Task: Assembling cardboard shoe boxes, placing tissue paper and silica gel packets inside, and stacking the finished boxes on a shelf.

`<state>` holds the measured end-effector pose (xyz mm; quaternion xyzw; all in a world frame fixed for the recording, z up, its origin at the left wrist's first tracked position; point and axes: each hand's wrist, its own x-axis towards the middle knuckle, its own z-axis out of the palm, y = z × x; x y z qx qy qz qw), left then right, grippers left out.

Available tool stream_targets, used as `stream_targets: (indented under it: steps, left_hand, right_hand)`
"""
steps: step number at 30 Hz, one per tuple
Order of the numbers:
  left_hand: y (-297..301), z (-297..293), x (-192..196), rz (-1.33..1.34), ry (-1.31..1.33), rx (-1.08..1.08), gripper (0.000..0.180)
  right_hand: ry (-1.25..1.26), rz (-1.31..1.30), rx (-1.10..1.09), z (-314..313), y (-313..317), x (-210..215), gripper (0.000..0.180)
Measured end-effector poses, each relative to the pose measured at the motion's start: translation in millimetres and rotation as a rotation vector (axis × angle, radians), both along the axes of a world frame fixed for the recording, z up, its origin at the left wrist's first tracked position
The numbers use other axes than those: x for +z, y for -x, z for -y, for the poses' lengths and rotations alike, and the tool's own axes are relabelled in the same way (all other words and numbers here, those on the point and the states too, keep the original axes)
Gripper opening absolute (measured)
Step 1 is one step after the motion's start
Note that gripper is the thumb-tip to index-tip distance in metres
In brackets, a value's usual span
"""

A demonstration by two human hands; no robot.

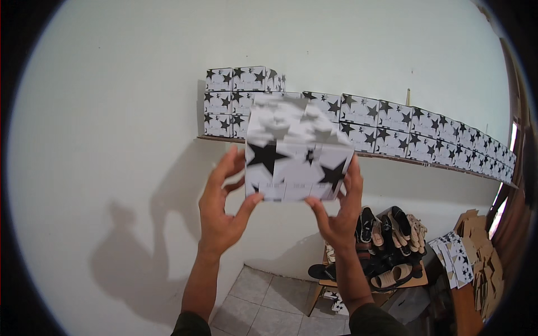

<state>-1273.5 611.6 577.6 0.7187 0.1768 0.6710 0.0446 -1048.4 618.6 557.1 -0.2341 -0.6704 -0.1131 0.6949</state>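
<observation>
Between my two hands, raised in front of the wall shelf, is a white shoebox (297, 162) printed with black stars. My left hand (224, 204) grips its left side, thumb at the lower front edge. On the opposite side my right hand (341, 210) holds it the same way, its thumb under the lower front edge. The top of the box is smeared by motion. Behind it runs a long wall shelf (392, 157) carrying stacked star-printed boxes (358, 109). A taller stack (218, 102) stands at the shelf's left end, partly hidden by the held box.
Below the shelf, a small wooden table (320, 287) bears a pile of sandals and shoes (392, 229). Flattened star-printed cartons (455, 260) and brown cardboard pieces (482, 263) lean at the right. A brown curtain (515, 218) hangs at the far right. Grey tiles (263, 302) cover the floor.
</observation>
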Motion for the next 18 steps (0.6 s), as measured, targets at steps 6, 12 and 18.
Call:
stream_targets:
  steps: [6,12,18]
  left_hand:
    - [13,-76,64,0.004,-0.179,-0.053,0.066]
    - [6,-156,104,-0.006,-0.240,-0.074,0.049]
    - [-6,-238,117,0.032,-0.242,-0.061,0.047]
  right_hand:
    - [-0.214,-0.011,0.004,-68,23,70,0.095]
    - [-0.276,-0.019,-0.080,-145,21,108,0.092]
    - [-0.327,0.040,-0.209,-220,10,126,0.092]
